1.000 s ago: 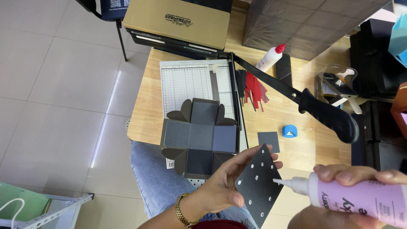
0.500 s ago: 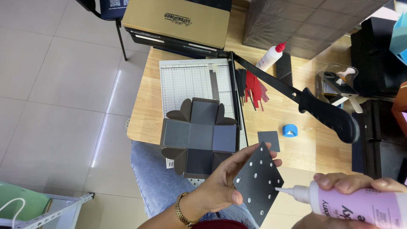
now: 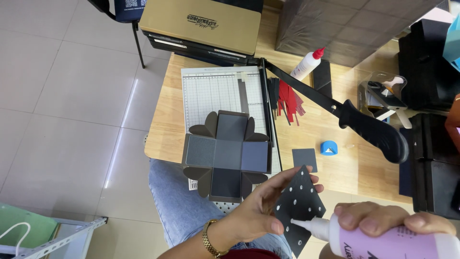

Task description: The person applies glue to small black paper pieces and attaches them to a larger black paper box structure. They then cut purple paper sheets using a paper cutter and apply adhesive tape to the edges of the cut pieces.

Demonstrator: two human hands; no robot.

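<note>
A square of black card dotted with white glue beads stands corner-up like a diamond, low over the wooden table's near edge. The left hand pinches its left corner. The right hand wraps a lilac plastic glue bottle lying sideways, nozzle pointing left onto the card. Beyond, an unfolded dark card box lies flat on a paper trimmer, with bare tabletop to its right.

Bare worktop lies open at centre right. The raised cutter arm crosses above it. The unfolded box fills the centre.
</note>
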